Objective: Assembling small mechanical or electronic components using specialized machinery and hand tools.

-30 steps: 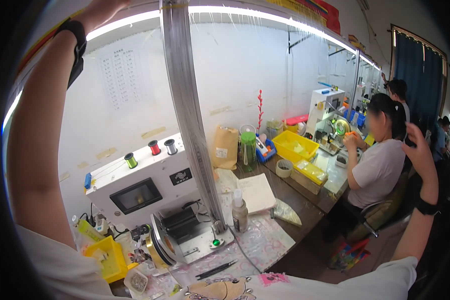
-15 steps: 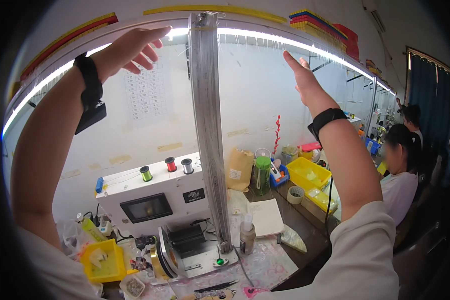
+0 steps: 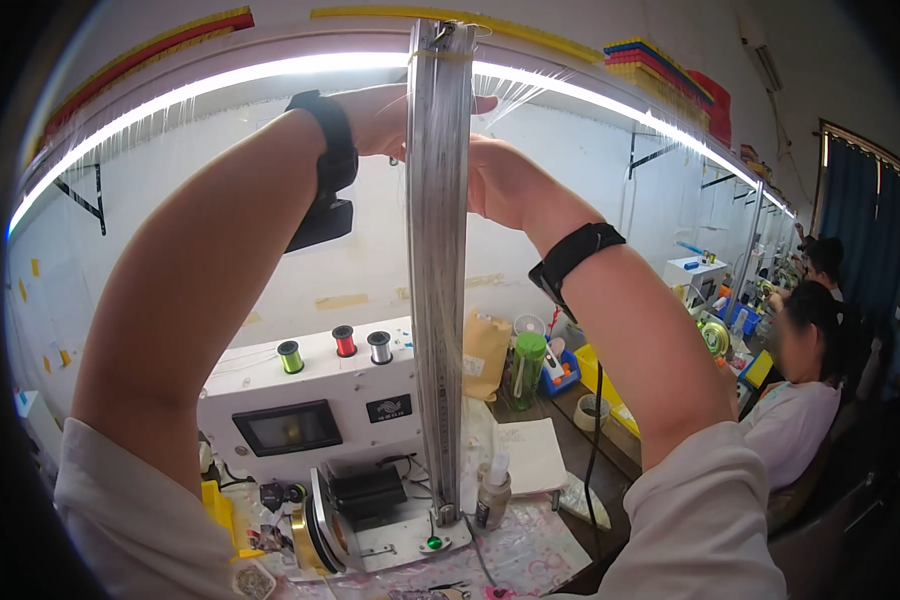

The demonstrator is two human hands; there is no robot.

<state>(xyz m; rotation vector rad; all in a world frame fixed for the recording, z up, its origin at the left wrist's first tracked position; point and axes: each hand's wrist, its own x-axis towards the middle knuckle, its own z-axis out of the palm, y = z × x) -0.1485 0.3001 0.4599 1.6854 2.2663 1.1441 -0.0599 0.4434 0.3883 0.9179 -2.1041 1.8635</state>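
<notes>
Both my hands are raised around a tall metal post (image 3: 438, 250), which hides most of their fingers. My left hand (image 3: 375, 115) reaches behind it from the left, and one outstretched fingertip shows past its right side. My right hand (image 3: 505, 185) comes in from the right, just below that fingertip. Between the fingertip and my right hand, thin clear strands (image 3: 525, 92) fan out up and to the right; whether either hand grips them is hidden. The post stands on a white machine (image 3: 315, 385) with a dark screen (image 3: 287, 428) and green, red and silver thread spools (image 3: 345, 341).
A lit shelf edge (image 3: 300, 68) hung with fine strands runs overhead. Right of the post stand a spray bottle (image 3: 493, 492), a paper bag (image 3: 486, 355), a green-lidded bottle (image 3: 528, 368) and a black cable (image 3: 597, 450). A person (image 3: 790, 400) sits at the far right.
My hands have come together from either side and now meet behind the post. Strands beside it are now drawn into a fan. The view has shifted slightly to the left.
</notes>
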